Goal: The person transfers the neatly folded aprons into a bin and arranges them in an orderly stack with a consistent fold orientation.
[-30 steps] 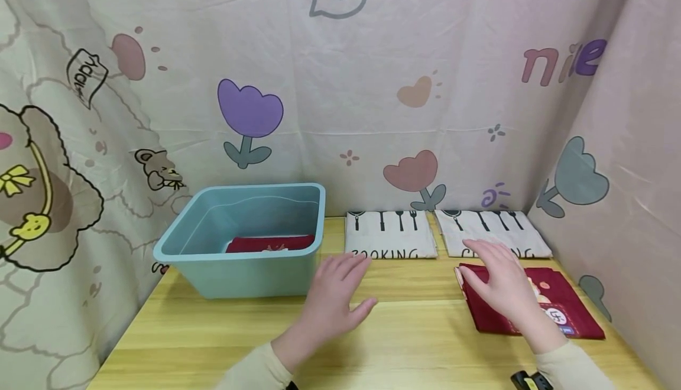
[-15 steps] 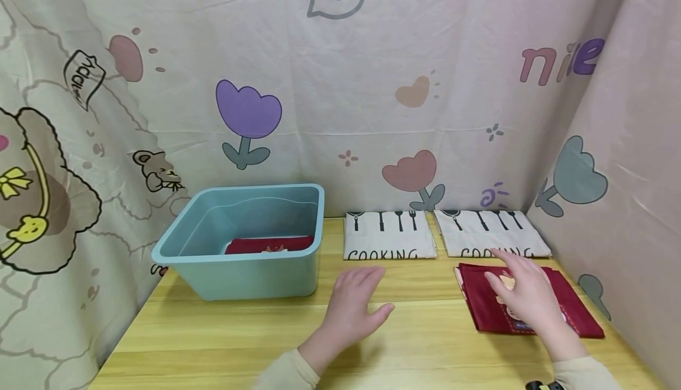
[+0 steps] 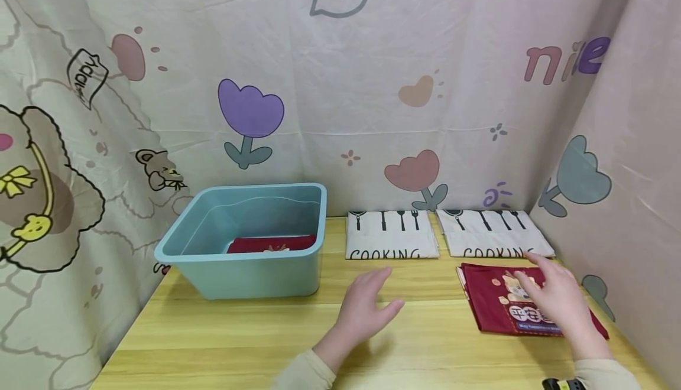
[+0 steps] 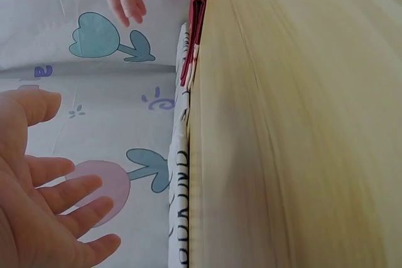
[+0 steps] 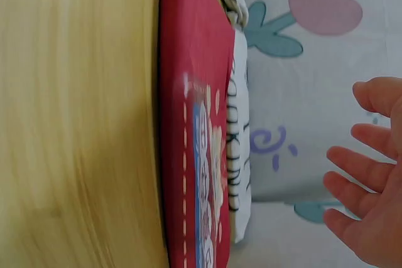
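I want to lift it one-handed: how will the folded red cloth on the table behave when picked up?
The red cloth is probably floppy: it lies flat in thin folded layers, so it may sag or unfold. It looks light for its size. Being flat, it should slide, not roll. The right hand hovers open above it.

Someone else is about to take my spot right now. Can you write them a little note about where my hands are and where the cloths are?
Left hand: open, holds nothing, above the wooden table near its middle.
Right hand: open, fingers spread over the folded red cloth at the right; whether it touches is unclear, and there is no grip on it yet.
Things: a second red cloth lies in the blue tub on the left. Two white COOKING cloths lie folded side by side at the back.
Done: one red cloth is in the tub.
Left: three folded cloths are on the table.
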`<state>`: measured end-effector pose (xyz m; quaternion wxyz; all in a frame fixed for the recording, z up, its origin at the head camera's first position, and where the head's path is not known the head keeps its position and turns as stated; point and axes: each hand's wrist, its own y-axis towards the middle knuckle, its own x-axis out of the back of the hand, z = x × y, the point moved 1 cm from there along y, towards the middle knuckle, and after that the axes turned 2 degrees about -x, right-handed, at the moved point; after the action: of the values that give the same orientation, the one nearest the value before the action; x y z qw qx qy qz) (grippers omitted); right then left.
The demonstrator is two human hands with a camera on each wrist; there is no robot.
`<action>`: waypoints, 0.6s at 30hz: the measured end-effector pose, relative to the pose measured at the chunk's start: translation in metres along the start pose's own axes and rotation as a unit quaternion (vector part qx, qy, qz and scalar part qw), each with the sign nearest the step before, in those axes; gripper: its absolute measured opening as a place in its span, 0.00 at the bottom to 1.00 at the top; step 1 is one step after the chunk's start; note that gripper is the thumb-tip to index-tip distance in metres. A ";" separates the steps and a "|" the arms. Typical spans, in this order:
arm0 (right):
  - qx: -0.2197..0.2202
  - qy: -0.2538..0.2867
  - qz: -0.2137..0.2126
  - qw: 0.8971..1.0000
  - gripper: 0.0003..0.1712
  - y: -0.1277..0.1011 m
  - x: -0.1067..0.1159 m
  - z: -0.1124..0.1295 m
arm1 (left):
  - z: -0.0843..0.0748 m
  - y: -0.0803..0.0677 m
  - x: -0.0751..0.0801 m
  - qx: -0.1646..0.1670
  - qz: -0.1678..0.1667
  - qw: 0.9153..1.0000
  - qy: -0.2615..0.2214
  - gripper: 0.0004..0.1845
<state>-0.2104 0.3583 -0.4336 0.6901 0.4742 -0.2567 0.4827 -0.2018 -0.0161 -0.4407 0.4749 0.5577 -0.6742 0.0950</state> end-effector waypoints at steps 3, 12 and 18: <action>-0.013 0.001 0.004 1.000 0.31 0.001 0.003 -0.009 | -0.003 0.002 -0.005 0.023 0.009 0.999 -0.039 0.33; -0.092 -0.008 0.050 0.995 0.37 0.005 0.015 -0.034 | -0.015 0.008 -0.022 0.059 0.031 0.991 -0.119 0.33; -0.138 0.006 0.081 0.987 0.39 0.006 0.021 -0.048 | -0.026 0.014 -0.037 0.076 0.042 0.985 -0.148 0.33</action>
<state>-0.2123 0.4111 -0.4337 0.7092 0.3490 -0.3541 0.4998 -0.2021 0.0301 -0.4492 0.3216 0.5714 -0.7506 0.0820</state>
